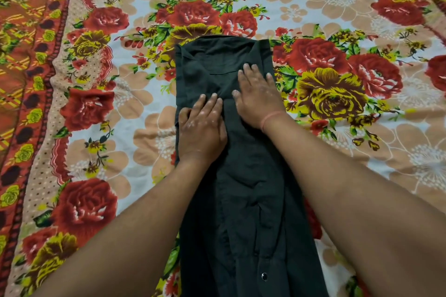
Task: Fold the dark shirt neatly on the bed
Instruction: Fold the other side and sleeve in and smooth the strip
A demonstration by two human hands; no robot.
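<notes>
The dark shirt [243, 190] lies on the bed as a long narrow strip, its sides folded in, running from the near edge of view up to its far end near the middle. A metal snap shows on its near right part. My left hand [201, 130] rests flat on the strip's left side, fingers spread, palm down. Just beyond it, my right hand [258, 94] presses flat on the right side, with a pink band on the wrist. Neither hand grips the cloth.
The floral bedsheet [337, 19] with red and yellow roses spreads all around the shirt. An orange patterned border [31, 60] runs along the left. Nothing else lies on the sheet.
</notes>
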